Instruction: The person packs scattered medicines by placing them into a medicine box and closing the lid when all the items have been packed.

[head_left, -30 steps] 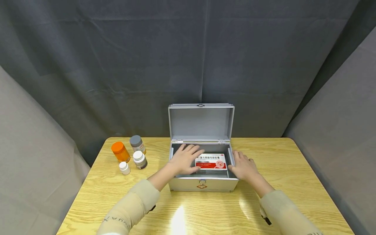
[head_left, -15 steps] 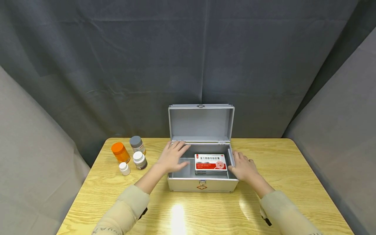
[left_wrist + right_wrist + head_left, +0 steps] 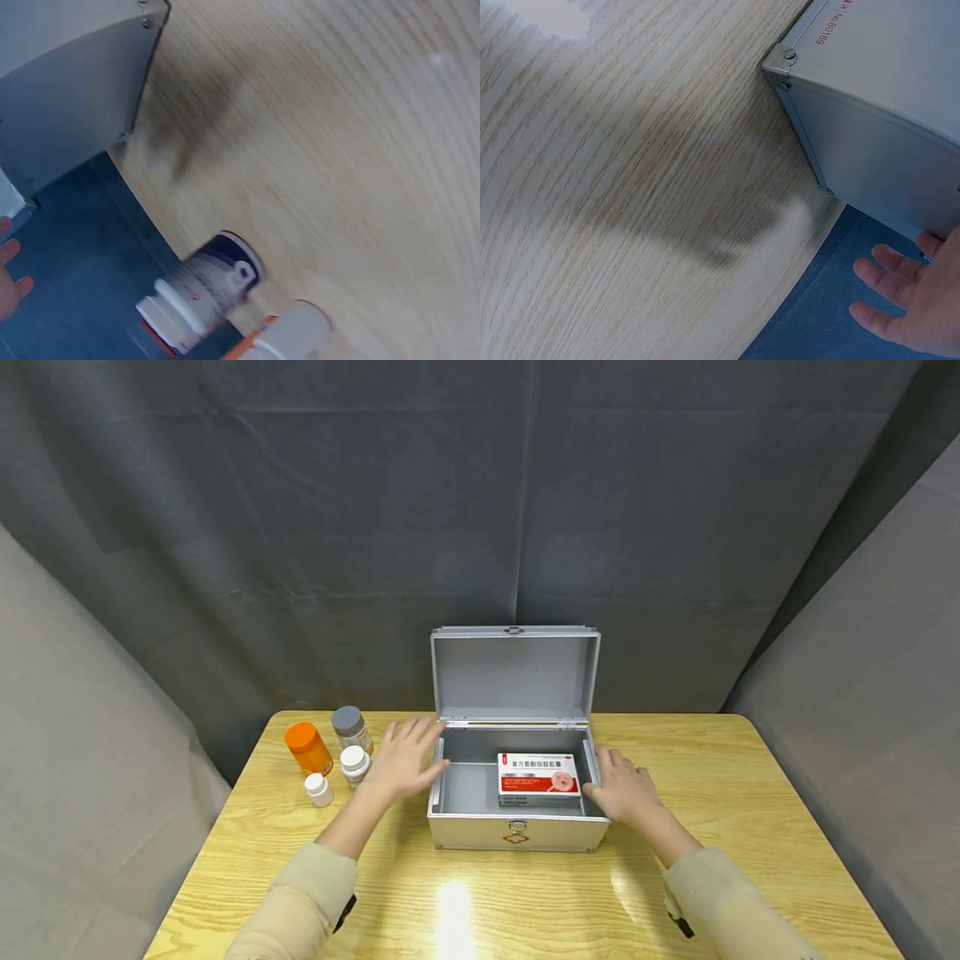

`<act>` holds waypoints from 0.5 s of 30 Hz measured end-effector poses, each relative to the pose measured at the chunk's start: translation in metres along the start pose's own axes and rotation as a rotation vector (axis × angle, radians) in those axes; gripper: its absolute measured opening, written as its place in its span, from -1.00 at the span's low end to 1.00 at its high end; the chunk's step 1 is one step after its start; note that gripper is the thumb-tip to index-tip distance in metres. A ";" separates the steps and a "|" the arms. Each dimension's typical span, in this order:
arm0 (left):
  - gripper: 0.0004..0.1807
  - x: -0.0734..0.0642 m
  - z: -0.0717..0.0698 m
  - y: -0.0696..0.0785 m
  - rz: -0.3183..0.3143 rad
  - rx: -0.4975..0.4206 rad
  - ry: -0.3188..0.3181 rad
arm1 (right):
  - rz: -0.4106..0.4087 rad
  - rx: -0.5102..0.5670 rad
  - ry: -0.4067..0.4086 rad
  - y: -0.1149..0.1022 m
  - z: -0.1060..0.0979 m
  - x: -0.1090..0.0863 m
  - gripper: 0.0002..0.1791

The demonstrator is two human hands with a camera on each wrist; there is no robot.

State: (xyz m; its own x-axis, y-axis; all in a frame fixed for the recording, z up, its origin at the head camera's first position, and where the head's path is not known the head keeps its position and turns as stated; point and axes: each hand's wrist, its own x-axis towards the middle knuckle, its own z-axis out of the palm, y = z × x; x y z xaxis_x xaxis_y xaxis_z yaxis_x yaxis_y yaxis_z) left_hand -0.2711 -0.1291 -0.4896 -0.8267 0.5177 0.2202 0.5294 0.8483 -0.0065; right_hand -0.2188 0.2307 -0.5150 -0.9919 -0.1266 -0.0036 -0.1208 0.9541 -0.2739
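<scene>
A silver metal first-aid case (image 3: pixel 517 833) stands with its lid (image 3: pixel 516 677) raised. Inside it, toward the right, lies a white-and-red medicine box (image 3: pixel 536 777). My right hand (image 3: pixel 626 787) grips the case's right rim, thumb over the inner side; in the right wrist view the other fingers (image 3: pixel 885 281) spread loosely outside the wall. My left hand (image 3: pixel 401 760), fingers extended and holding nothing, hovers just left of the case and partly overlaps a white-capped bottle (image 3: pixel 352 760) in the head view.
At the table's left stand an orange bottle (image 3: pixel 307 747), a grey-capped bottle (image 3: pixel 349 727) and a small white bottle (image 3: pixel 318 790). A dark curtain (image 3: pixel 375 527) hangs behind the wooden table (image 3: pixel 712 793), with light cloth (image 3: pixel 90 760) on either side.
My left hand has moved left, from over the inside of the case to beside its left wall near the bottles. The right hand has stayed on the rim.
</scene>
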 end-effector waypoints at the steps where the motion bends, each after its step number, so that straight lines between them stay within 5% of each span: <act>1: -0.28 -0.001 0.001 -0.003 -0.011 -0.003 0.006 | -0.001 0.001 0.000 0.000 0.000 0.000 -0.19; 8: -0.32 -0.010 0.010 -0.022 -0.085 0.011 0.058 | 0.000 0.006 -0.008 -0.002 -0.002 0.000 -0.19; 15: -0.33 -0.017 0.016 -0.038 -0.202 0.003 0.025 | 0.004 0.007 -0.015 -0.002 -0.004 -0.001 -0.20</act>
State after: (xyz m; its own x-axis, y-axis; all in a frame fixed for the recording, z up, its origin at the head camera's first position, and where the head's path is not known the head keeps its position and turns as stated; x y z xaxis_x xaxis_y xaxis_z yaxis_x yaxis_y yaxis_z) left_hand -0.2797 -0.1683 -0.5091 -0.9111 0.3339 0.2418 0.3527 0.9350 0.0378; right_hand -0.2179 0.2298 -0.5106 -0.9917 -0.1272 -0.0186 -0.1169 0.9527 -0.2804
